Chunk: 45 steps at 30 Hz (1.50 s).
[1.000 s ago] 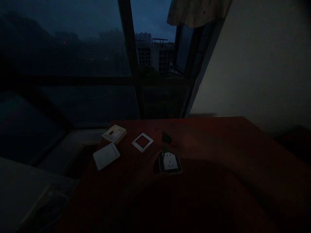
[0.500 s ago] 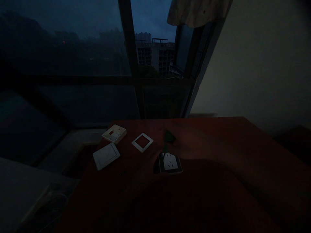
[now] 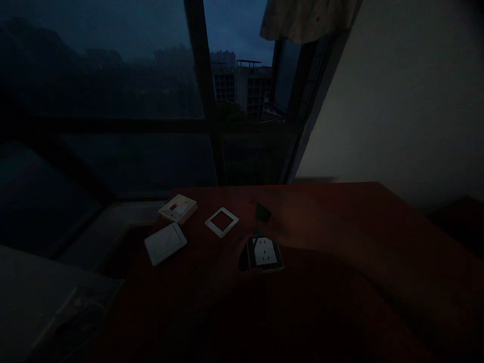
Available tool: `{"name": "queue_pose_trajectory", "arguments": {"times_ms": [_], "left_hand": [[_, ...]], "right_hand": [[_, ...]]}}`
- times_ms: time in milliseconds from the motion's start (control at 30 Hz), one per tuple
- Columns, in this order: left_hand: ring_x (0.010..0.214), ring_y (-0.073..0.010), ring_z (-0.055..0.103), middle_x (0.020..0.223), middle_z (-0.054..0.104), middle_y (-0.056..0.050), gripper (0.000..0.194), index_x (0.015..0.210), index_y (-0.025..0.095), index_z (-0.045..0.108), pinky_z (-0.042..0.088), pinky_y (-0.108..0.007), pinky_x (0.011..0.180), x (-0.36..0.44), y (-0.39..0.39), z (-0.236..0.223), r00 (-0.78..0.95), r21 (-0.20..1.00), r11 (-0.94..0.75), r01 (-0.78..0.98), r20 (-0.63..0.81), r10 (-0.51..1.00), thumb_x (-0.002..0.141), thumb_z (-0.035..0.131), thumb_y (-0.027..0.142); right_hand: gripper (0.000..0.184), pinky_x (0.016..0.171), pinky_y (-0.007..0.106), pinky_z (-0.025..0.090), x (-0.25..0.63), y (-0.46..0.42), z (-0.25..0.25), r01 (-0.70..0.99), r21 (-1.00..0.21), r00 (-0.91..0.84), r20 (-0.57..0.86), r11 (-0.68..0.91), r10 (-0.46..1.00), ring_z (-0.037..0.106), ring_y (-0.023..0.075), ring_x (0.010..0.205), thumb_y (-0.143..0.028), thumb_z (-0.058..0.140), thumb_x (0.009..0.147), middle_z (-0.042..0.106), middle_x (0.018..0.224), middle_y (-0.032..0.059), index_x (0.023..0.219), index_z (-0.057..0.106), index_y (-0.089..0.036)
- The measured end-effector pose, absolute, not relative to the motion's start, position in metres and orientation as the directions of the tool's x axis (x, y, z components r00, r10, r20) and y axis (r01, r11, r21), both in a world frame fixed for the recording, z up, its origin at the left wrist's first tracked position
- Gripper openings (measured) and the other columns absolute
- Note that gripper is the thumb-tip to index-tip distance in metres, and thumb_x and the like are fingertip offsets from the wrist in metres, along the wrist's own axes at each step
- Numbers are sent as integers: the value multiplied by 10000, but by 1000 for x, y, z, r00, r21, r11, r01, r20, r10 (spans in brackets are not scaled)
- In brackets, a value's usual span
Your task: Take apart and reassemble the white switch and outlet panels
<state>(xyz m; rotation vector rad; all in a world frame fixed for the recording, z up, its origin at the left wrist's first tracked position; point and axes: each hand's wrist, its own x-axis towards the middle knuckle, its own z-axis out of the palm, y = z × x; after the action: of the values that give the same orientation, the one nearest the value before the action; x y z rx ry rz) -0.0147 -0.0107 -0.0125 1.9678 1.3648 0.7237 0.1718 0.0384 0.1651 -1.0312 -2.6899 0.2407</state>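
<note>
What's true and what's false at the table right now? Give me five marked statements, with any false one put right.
1. The left hand is at the left side of the socket. True.
2. The right hand holds a green object. True.
3. From left to right, the hollow white frame comes between the switch plate and the socket. True.
4. The hollow white frame surrounds the socket. False: the hollow white frame lies apart from it.
5. The switch plate lies to the right of the socket. False: the switch plate lies to its left.
</note>
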Motion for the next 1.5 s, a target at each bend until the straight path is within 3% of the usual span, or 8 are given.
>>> {"name": "queue_pose_trajectory", "arguments": {"times_ms": [100, 300, 533, 767, 967, 1200, 1333, 1500], "left_hand": [[1361, -391, 288, 1472, 379, -112, 797, 1385, 267, 405, 252, -547, 1099, -14, -11, -11, 317, 753, -274, 599, 91, 944, 696, 748, 472], [1358, -359, 314, 1466, 391, -109, 802, 1414, 277, 353, 274, -518, 1099, -11, -12, -4, 335, 758, -290, 584, 101, 937, 731, 719, 482], [1372, -377, 273, 1480, 367, -116, 775, 1396, 258, 386, 235, -531, 1113, -12, -12, -3, 330, 752, -294, 590, 108, 938, 731, 723, 470], [1352, -368, 318, 1459, 398, -124, 779, 1397, 248, 383, 279, -526, 1094, -12, -12, -6, 338, 756, -293, 586, 100, 936, 734, 721, 479], [1361, -374, 297, 1485, 357, -112, 767, 1395, 270, 383, 262, -553, 1093, -13, -13, -10, 318, 750, -280, 599, 98, 943, 735, 721, 467], [1379, -371, 259, 1501, 327, -114, 798, 1397, 253, 381, 233, -540, 1111, -12, -12, -5, 321, 746, -293, 598, 112, 940, 716, 735, 470], [1364, -374, 291, 1484, 356, -125, 782, 1388, 241, 398, 261, -536, 1098, -12, -12, -3, 330, 747, -295, 595, 108, 938, 717, 736, 460], [1351, -364, 319, 1466, 387, -123, 782, 1396, 245, 387, 275, -524, 1094, -11, -11, -2, 338, 750, -297, 591, 103, 935, 726, 730, 459]], "right_hand": [[225, 604, 290, 408, 169, 41, 161, 673, -171, -696, 183, 720, 694, 623, 205, 762, -340, 459, 909, 671, 895, 82, 994, 574, -167], [354, 731, 274, 441, 170, 38, 160, 446, -392, -788, 255, 805, 561, 594, 176, 938, -85, 536, 755, 633, 1057, 68, 1094, 546, -187], [210, 653, 287, 408, 168, 38, 154, 589, -244, -742, 214, 770, 635, 603, 177, 793, -267, 445, 912, 660, 926, 70, 1019, 597, -170], [278, 698, 266, 429, 170, 34, 161, 504, -376, -756, 243, 777, 608, 607, 181, 903, -174, 525, 800, 638, 1069, 75, 1078, 526, -175], [233, 605, 286, 385, 166, 36, 161, 720, -192, -644, 174, 667, 745, 622, 193, 741, -317, 430, 916, 677, 871, 79, 979, 595, -165], [304, 695, 278, 433, 170, 34, 162, 580, -351, -718, 206, 735, 665, 617, 195, 927, -223, 531, 820, 633, 1133, 69, 1123, 545, -197], [294, 687, 303, 437, 170, 35, 162, 684, -289, -653, 166, 669, 739, 632, 217, 881, -325, 464, 902, 672, 1038, 93, 1137, 565, -181], [264, 771, 288, 448, 170, 35, 162, 560, -360, -730, 211, 746, 649, 607, 181, 927, -150, 519, 818, 645, 1052, 73, 1075, 576, -180]]}}
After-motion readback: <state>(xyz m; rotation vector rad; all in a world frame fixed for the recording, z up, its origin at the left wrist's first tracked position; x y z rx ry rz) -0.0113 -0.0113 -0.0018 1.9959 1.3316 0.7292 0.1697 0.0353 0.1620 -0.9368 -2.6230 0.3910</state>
